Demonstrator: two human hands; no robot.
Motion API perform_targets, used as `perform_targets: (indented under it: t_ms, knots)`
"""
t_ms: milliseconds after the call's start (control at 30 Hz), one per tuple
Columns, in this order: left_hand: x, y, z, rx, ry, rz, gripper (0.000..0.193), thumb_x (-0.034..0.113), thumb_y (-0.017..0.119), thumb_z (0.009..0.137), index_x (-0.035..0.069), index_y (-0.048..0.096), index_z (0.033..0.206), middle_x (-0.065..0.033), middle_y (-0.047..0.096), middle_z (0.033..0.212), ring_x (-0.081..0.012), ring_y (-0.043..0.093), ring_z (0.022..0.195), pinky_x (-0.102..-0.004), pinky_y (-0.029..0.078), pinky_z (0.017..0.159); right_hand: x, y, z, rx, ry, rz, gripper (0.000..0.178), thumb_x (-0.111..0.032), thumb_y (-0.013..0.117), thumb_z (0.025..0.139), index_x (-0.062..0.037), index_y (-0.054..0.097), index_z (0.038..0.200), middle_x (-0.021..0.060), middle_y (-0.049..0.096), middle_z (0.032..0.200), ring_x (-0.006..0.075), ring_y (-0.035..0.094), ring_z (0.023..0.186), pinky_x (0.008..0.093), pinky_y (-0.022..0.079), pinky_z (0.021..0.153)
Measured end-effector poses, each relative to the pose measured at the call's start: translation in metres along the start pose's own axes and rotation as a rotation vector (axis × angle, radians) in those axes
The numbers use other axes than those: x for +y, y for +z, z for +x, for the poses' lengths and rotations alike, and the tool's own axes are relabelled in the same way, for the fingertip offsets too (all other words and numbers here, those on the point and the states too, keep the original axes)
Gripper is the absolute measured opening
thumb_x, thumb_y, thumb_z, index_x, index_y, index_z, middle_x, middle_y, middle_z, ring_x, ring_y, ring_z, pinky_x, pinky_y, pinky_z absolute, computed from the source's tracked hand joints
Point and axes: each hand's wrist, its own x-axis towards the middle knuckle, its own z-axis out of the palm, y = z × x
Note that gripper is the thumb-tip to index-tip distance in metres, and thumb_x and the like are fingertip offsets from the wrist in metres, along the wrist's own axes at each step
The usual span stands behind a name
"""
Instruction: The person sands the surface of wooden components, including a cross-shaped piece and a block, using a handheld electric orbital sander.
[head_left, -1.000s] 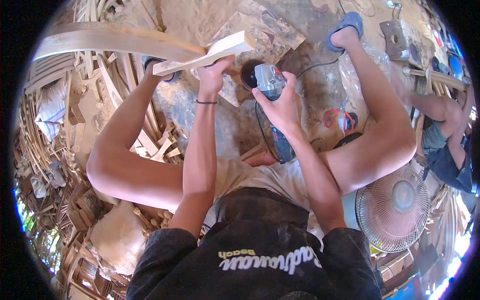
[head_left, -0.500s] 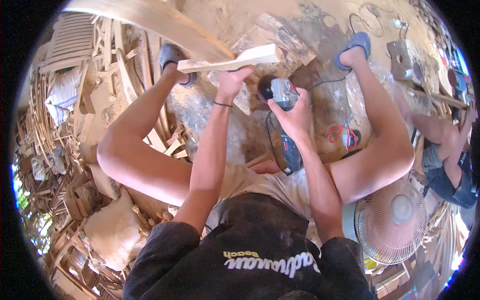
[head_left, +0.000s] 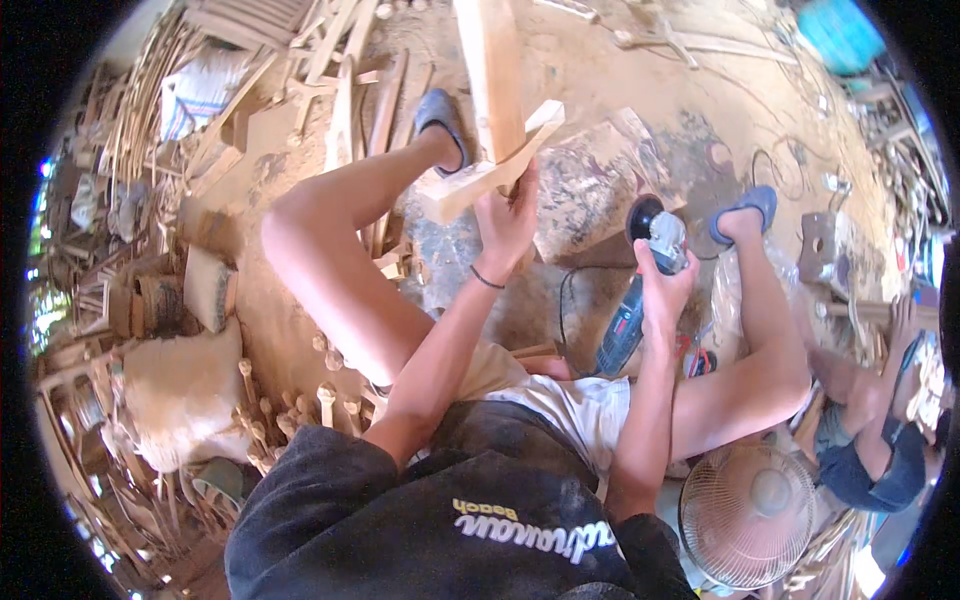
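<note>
My left hand [head_left: 507,225] is closed round the underside of a pale wooden workpiece. Its short curved crosspiece [head_left: 478,184] lies slantwise above my fingers, and a long board [head_left: 492,85] runs from it toward the far edge of view. To the right, my right hand [head_left: 664,295] grips an angle grinder [head_left: 622,328] just below its grey metal head. The grinder's dark round disc [head_left: 644,213] points away from me and stands apart from the wood. I cannot tell whether it spins.
A stained slab [head_left: 595,185] lies on the dusty floor between my feet, and a black cord [head_left: 563,300] loops near the grinder. A fan [head_left: 748,515] stands at my lower right, close to another person [head_left: 870,450]. Wooden offcuts [head_left: 320,90] and carved pieces [head_left: 327,400] crowd the left.
The workpiece has swung from slanting up-left to pointing almost straight away, its crosspiece now tilted. My right hand has carried the grinder rightward, farther from the wood. The whole view has shifted too.
</note>
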Motion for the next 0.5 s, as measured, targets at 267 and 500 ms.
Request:
perform_targets:
  t_ms: [267, 500]
  knots:
    - [0.043, -0.058, -0.017, 0.028, 0.385, -0.010, 0.021, 0.011, 0.067, 0.106, -0.002, 0.062, 0.122, -0.0115, 0.061, 0.098, -0.0239, 0.059, 0.088, -0.0386, 0.050, 0.082, -0.004, -0.014, -0.001, -0.233, 0.021, 0.197, 0.084, 0.004, 0.091, 0.082, -0.0011, 0.042, 0.150, 0.0134, 0.070, 0.109, 0.0203, 0.072, 0.084, 0.0354, 0.061, 0.073]
    - [0.092, -0.104, -0.006, 0.023, 0.360, 0.005, 0.024, 0.013, 0.074, 0.103, -0.002, 0.065, 0.119, -0.0105, 0.059, 0.098, -0.0230, 0.057, 0.089, -0.0363, 0.048, 0.081, -0.036, -0.016, -0.003, -0.314, 0.105, 0.412, 0.057, 0.004, 0.089, 0.084, -0.0056, 0.056, 0.130, 0.0103, 0.070, 0.103, 0.0234, 0.074, 0.080, 0.0396, 0.063, 0.068]
